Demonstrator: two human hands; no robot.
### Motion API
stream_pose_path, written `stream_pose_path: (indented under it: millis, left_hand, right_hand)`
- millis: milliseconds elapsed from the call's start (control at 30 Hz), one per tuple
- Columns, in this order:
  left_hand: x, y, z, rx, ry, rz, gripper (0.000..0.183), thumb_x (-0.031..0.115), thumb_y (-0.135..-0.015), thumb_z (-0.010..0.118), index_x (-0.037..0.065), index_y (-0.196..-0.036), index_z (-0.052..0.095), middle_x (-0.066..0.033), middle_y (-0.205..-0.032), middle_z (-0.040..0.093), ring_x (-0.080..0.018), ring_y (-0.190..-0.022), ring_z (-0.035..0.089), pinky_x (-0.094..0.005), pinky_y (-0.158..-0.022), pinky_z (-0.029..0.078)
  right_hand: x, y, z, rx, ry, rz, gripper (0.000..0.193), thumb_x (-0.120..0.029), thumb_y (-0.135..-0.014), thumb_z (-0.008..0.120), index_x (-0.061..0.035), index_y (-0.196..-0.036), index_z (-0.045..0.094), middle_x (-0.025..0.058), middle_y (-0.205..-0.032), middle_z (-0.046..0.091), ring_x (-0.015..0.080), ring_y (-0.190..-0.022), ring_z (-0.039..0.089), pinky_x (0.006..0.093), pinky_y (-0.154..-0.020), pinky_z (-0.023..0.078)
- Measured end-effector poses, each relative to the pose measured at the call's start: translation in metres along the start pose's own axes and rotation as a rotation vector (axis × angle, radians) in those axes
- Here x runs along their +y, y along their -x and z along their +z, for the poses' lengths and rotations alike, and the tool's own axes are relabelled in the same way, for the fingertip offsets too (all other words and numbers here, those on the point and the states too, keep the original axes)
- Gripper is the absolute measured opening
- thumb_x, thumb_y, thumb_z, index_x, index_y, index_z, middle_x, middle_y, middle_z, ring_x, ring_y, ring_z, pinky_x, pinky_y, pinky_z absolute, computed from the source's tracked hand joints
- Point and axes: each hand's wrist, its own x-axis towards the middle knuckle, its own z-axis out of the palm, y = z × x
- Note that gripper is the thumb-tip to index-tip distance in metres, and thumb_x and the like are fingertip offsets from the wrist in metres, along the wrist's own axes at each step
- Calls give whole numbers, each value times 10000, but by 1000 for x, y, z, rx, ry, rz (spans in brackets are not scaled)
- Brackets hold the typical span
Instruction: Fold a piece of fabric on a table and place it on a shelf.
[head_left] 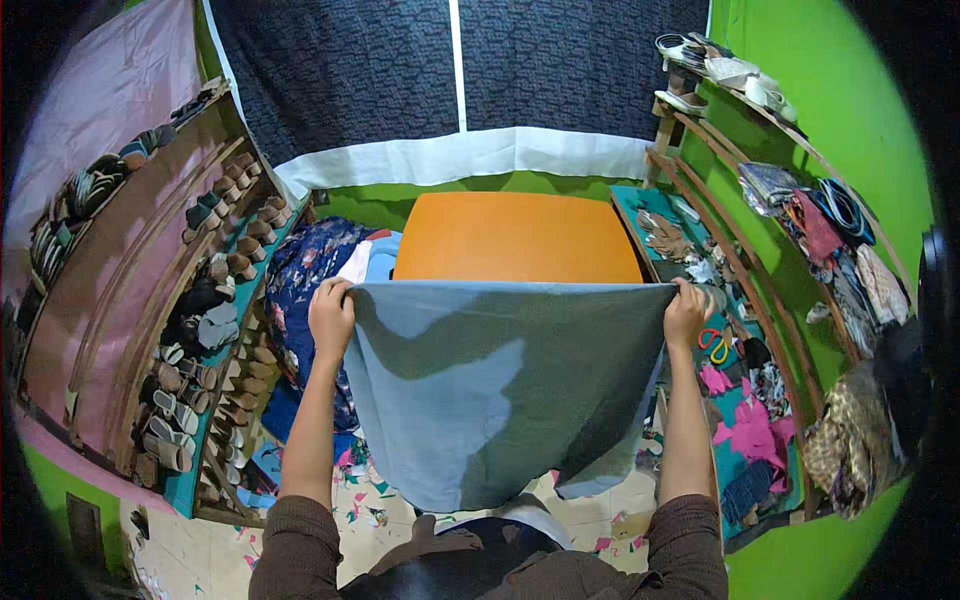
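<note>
A wide blue-grey cloth (440,390) hangs spread out in front of me, its top edge pulled straight between my two hands. My left hand (332,318) pinches the upper left corner, and my right hand (684,315) pinches the upper right corner. The cloth's lower part drapes down toward my lap, with shadows of my arms across it. Just beyond its top edge is an orange table (520,235), whose near side is hidden behind the cloth.
Shelves of shoes and sandals (175,430) stand on the left, beside a dark blue floral fabric (315,280). On the right, a green shelf holds pink scraps (750,430) and scissors (714,345) with red and yellow handles. Colourful scraps litter the tiled floor (400,535).
</note>
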Motion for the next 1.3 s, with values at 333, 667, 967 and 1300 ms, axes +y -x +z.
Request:
stream_pose_path:
  millis: [333,667,967,1300]
  left_hand:
    - [20,-119,130,-32,9,-24,126,128,-805,546,85,-902,615,-88,-850,554,-284,-779,575,-359,-655,463]
    - [1,-182,242,-42,-268,-146,157,185,-796,577,115,-913,654,-32,-902,583,-218,-899,539,-380,-814,361]
    - [-54,-253,376,-107,-193,-113,137,166,-787,586,57,-853,635,-112,-837,564,-314,-803,562,-399,-682,441]
    - [-125,-323,527,-293,-148,-175,110,141,-782,602,51,-845,599,-128,-832,538,-320,-806,553,-417,-668,447]
  right_hand:
    - [27,-136,113,-44,50,20,192,-120,-858,498,-189,-991,617,-10,-960,631,174,-1022,528,474,-1021,222]
    - [13,-204,213,-66,-51,7,172,-128,-859,508,-176,-953,644,23,-939,643,180,-1058,532,506,-1072,119]
    - [-9,-261,361,-88,-43,-65,174,-86,-805,552,-154,-930,652,46,-899,648,219,-1036,538,555,-1058,108]
    - [-40,-296,540,-294,34,-9,238,-29,-766,526,-137,-948,634,37,-902,647,234,-1034,532,546,-1059,126]
